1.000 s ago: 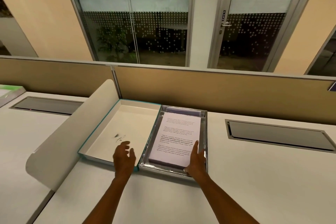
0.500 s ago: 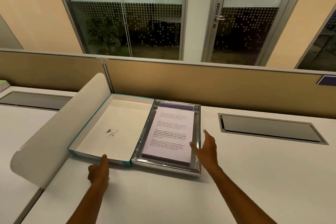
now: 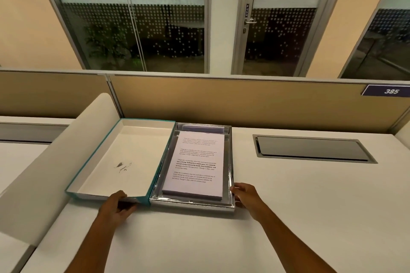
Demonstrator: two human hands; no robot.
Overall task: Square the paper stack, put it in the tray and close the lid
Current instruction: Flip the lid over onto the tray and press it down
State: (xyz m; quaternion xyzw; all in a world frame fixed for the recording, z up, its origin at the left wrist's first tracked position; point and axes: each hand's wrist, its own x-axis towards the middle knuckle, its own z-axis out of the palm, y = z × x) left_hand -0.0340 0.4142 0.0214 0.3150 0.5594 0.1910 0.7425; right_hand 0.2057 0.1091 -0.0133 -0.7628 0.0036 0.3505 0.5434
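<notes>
Left hand (image 3: 116, 206) curls its fingers around the open lid's (image 3: 124, 157) near edge; right hand (image 3: 245, 195) rests loosely open against the paper-filled tray's (image 3: 230, 184) corner.

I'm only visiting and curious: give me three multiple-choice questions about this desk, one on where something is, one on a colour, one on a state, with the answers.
1. Where does the paper stack lie?
A. in the silver tray
B. in the lid
C. on the bare desk

2. What colour is the outer edge of the lid?
A. red
B. teal
C. black

3. How does the lid stand?
A. shut over the tray
B. open, lying flat beside the tray
C. lifted upright

Answers:
1 A, the printed sheets sit inside the shiny rim.
2 B, a teal band runs round its walls.
3 B, its white inside faces up to the left of the tray, with the left hand at its near edge and the right hand at the tray's near right corner.
</notes>
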